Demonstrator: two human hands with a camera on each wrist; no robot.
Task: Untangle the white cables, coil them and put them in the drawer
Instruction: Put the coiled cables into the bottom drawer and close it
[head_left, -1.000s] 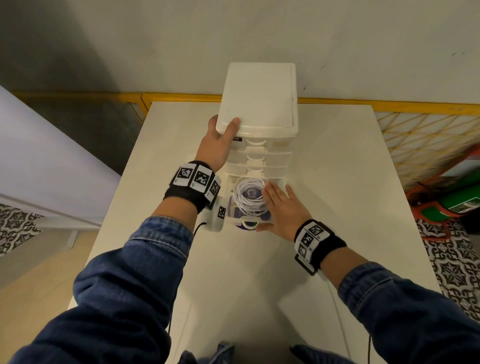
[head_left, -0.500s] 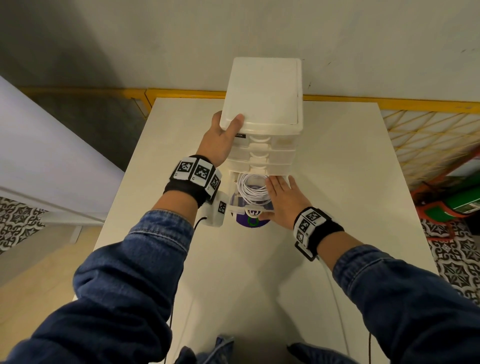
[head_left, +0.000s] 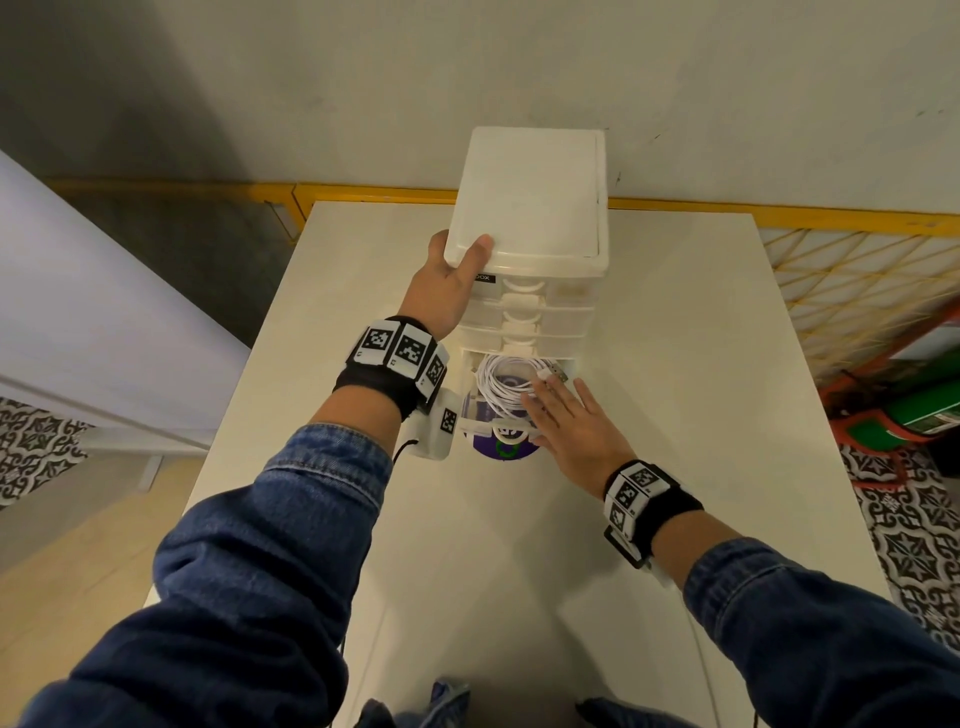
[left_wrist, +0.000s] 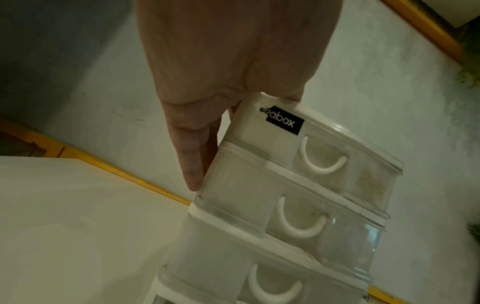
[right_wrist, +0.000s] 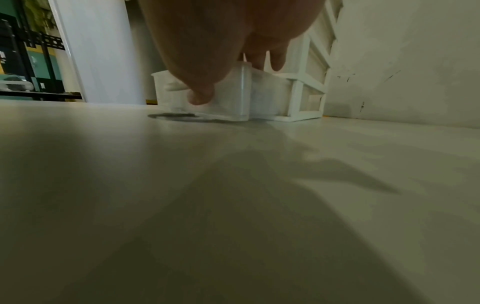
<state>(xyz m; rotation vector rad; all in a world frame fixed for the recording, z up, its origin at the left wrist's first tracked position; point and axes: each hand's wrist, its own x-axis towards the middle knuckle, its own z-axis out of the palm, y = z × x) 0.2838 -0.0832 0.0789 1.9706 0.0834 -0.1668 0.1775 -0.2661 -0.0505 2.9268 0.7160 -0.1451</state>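
A white drawer unit (head_left: 524, 208) (left_wrist: 298, 205) stands at the far side of the table (head_left: 675, 364). Its bottom drawer (head_left: 470, 423) (right_wrist: 233, 98) is pulled partly out, with a coiled white cable (head_left: 501, 384) lying inside. My left hand (head_left: 447, 291) (left_wrist: 207, 123) grips the unit's top left corner, thumb on the lid and fingers down the side. My right hand (head_left: 566, 421) (right_wrist: 207, 61) lies flat on the drawer's front right corner. Its straight fingers reach over the rim and its thumb rests against the drawer front.
A purple disc (head_left: 498, 451) pokes out from under the drawer front. A yellow rail (head_left: 831, 218) and a wall run behind the table. Red and green items (head_left: 924, 410) sit on the floor at the right. A white panel (head_left: 78, 312) stands at the left.
The bottom drawer has slid a little way into the unit. My right hand has moved from over the coil to the drawer's front right corner. The left hand keeps its hold.
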